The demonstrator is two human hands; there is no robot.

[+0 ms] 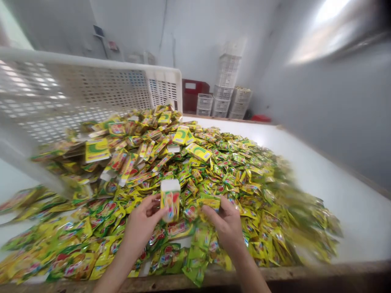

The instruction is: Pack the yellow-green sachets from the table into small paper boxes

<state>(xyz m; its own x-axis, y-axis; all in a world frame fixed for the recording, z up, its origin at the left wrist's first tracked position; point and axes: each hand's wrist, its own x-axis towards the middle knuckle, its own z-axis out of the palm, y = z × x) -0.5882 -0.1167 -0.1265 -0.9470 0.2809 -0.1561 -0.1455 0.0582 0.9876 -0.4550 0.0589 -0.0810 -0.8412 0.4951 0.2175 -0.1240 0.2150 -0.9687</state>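
My left hand (146, 219) grips a small yellow carton (171, 203) with a red and green print, its white end flap standing up at the top. Between thumb and fingers, my right hand (225, 221) pinches a yellow-green sachet (210, 202), just right of the carton. Both hands are over a wide heap of shiny sachets (262, 211) in yellow and green. Behind them lies a pile of similar small cartons (97, 149), some with white flaps showing. A strip of green sachets (197, 252) lies below my right hand.
A white perforated plastic crate (165, 75) lies tipped on its side at the left, cartons spilling from its mouth. The white tabletop (317, 175) has a wooden edge (345, 268). Stacked crates (224, 89) and a red box (195, 95) stand beyond it, near the grey wall.
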